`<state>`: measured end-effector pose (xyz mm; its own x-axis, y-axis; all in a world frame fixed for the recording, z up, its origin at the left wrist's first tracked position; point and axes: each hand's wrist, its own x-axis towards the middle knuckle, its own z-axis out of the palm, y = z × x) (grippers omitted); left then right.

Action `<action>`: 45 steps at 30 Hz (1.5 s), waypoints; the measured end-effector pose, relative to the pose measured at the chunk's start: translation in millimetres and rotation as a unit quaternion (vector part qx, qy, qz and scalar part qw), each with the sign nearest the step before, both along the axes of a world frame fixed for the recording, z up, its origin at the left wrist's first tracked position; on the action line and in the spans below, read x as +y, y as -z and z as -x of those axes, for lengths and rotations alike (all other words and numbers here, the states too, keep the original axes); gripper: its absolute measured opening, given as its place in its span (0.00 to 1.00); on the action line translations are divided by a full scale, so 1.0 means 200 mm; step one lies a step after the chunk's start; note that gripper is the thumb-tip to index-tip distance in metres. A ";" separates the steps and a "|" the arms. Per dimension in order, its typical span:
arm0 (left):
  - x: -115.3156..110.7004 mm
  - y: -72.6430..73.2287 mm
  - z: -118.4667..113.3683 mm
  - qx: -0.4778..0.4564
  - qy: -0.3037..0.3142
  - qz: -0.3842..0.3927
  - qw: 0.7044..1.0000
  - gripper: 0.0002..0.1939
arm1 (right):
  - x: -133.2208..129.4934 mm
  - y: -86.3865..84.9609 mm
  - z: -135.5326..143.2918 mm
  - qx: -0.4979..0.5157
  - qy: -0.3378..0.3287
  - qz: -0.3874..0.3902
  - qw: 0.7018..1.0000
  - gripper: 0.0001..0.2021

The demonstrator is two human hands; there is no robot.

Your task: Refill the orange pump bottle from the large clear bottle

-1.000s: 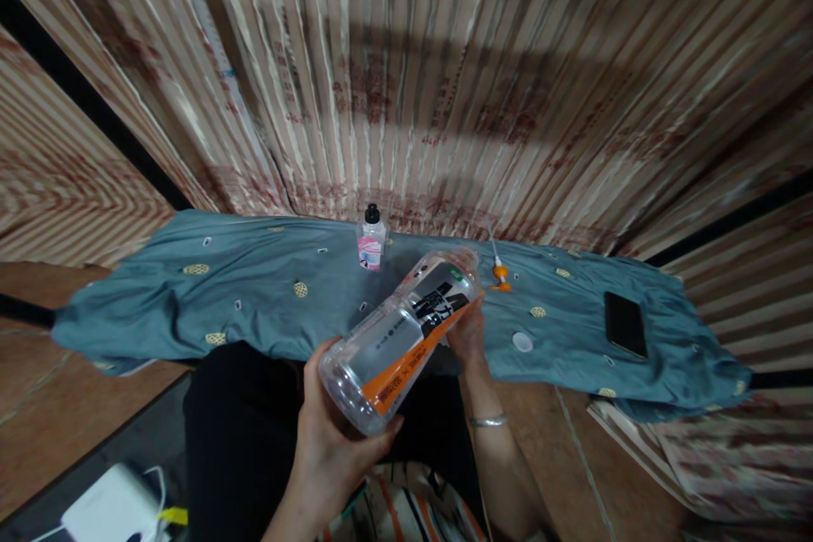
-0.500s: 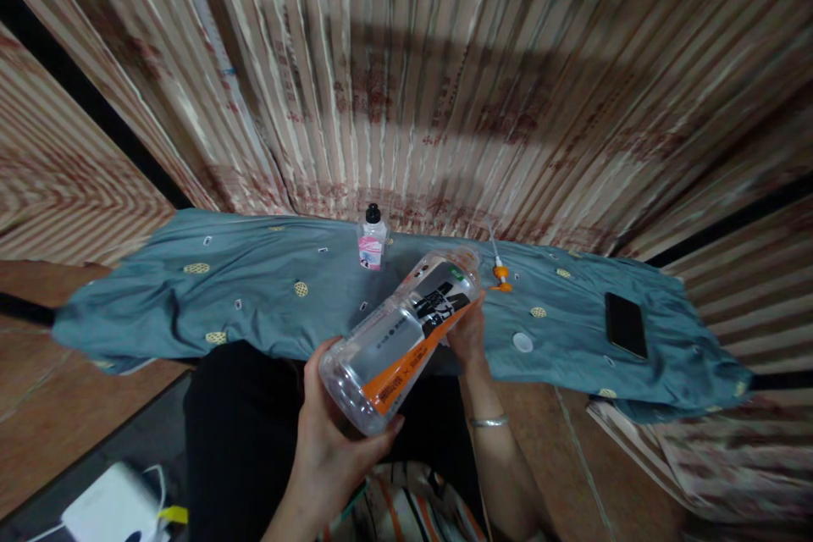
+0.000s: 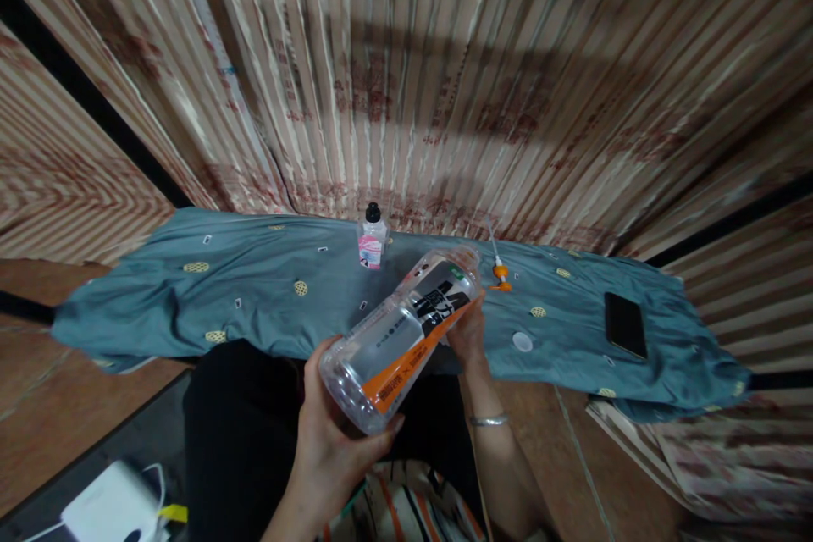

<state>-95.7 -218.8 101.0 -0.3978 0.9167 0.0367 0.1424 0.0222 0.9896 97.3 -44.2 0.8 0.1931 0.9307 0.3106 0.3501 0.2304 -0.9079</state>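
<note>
Cloth-covered table: the long blue-green table (image 3: 146, 288) carries the loose items, its near edge running just beyond the knees.
Large clear bottle: the bottle (image 3: 400, 339) is held aslant over the table's near edge, base toward the person, neck end toward the far edge; its length probably explains the two-handed hold.
Left hand: the left hand (image 3: 334, 415) is clamped around the base, fingers on one side and thumb on the other, likely to steady the lower end.
Right hand: the right hand (image 3: 467, 339) supports the bottle's right side near the shoulder, apparently closed on it, though most fingers are hidden; the body lies between both grips.
Black phone: the phone (image 3: 626, 324) lies flat near the right end.
Small bottle: the pink-labelled one (image 3: 372, 241) stands upright by the far edge.
Orange pump head: it (image 3: 501, 273) lies with its tube toward the far edge.
White disc: it (image 3: 522, 342) rests near the near edge, right of the right hand.
</note>
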 end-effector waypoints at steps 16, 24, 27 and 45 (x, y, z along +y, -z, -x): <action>0.01 -0.03 0.00 0.012 -0.015 0.002 1.000 0.44 | -0.01 -0.04 0.00 -0.012 0.010 0.020 1.000 0.28; 0.01 -0.01 0.00 0.020 -0.004 -0.007 1.000 0.45 | -0.01 -0.03 0.00 -0.012 0.006 0.012 1.000 0.28; 0.01 -0.02 0.01 0.015 -0.003 -0.007 1.000 0.44 | 0.00 -0.02 0.00 -0.005 0.006 -0.005 1.000 0.27; 0.02 -0.05 -0.01 0.015 -0.021 0.002 1.000 0.45 | 0.00 -0.01 0.00 -0.009 0.009 0.001 1.000 0.28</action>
